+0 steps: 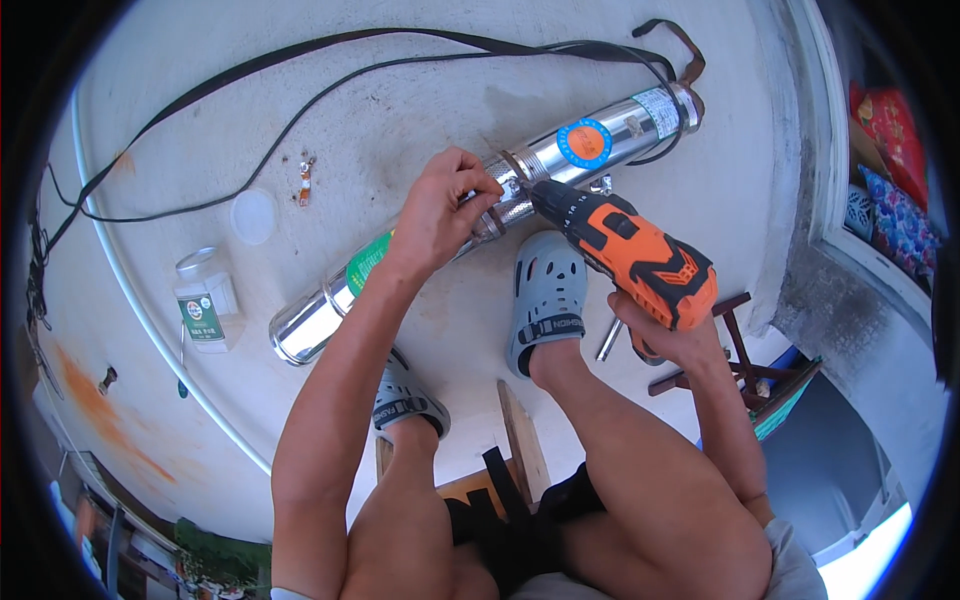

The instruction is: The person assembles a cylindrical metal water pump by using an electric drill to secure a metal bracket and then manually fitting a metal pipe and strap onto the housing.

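A long, shiny steel submersible pump lies slantwise on the floor, with a perforated band around its middle. My left hand is over that middle part, its thumb and forefinger pinched together close to the metal. Whatever those fingers hold is too small to make out. My right hand grips the handle of an orange and black cordless drill. The drill's nose points left and meets the pump's middle, just right of my left fingertips. The tip of the bit is hidden there.
A black cable loops across the floor behind the pump. To the left are a clear jar, its round lid and a white hose. A metal rod and a dark folding stool lie at right.
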Demonstrator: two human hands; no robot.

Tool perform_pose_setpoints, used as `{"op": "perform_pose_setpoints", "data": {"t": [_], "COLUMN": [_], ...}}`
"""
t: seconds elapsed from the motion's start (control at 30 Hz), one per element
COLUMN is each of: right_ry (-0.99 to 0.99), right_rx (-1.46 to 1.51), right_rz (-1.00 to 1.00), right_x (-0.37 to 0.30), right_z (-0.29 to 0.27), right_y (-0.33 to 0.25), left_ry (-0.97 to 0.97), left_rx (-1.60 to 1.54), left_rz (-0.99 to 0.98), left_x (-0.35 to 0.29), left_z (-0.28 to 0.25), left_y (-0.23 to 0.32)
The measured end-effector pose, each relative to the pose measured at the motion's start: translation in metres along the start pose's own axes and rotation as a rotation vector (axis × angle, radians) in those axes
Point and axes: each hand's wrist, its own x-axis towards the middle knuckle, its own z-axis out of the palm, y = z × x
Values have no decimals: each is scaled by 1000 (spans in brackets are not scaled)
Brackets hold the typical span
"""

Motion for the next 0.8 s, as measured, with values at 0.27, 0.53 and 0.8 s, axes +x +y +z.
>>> {"op": "perform_pose_setpoints", "data": {"t": [0.27,0.53,0.8], "right_ry": [-86,-39,-49], "right_rx": [91,49,-101], "right_rz": [199,25,-48], "right_x": [3,4,9], "right_z": [-1,1,1], "right_y": [-3,9,14], "left_ry": [57,113,171], "left_rx": [-43,-92,285], "left_rz": [-126,-212,268], "left_x": [-6,-5,-12], "left_z": [6,8,14], "left_y": [4,11,-6]}}
